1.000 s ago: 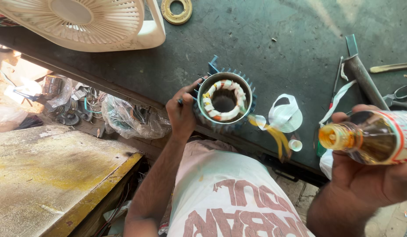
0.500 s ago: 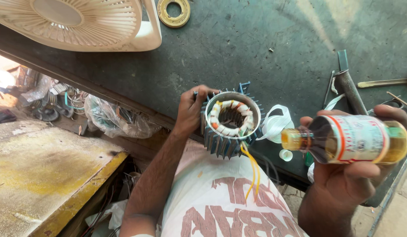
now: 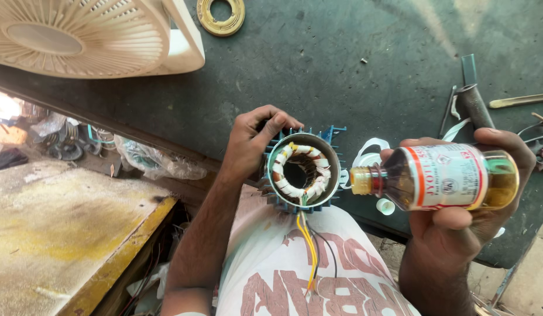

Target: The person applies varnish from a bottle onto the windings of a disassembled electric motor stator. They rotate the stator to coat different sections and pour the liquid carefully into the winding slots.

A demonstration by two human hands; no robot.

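The motor stator (image 3: 302,174), blue-finned with white-taped copper windings, sits at the counter's (image 3: 342,64) near edge, its yellow and black wires (image 3: 309,246) hanging over my lap. My left hand (image 3: 254,140) has its grip clenched round the stator's left rim. My right hand (image 3: 464,205) grips a small amber oil bottle (image 3: 441,177) on its side, its open neck just beside the stator. A cream fan (image 3: 78,35) stands at the far left corner.

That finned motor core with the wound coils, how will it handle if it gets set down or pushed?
The motor core is probably heavy for its size: metal shell, dense windings. Resting on its round finned side, it may roll. Its loose wires dangle and could snag.
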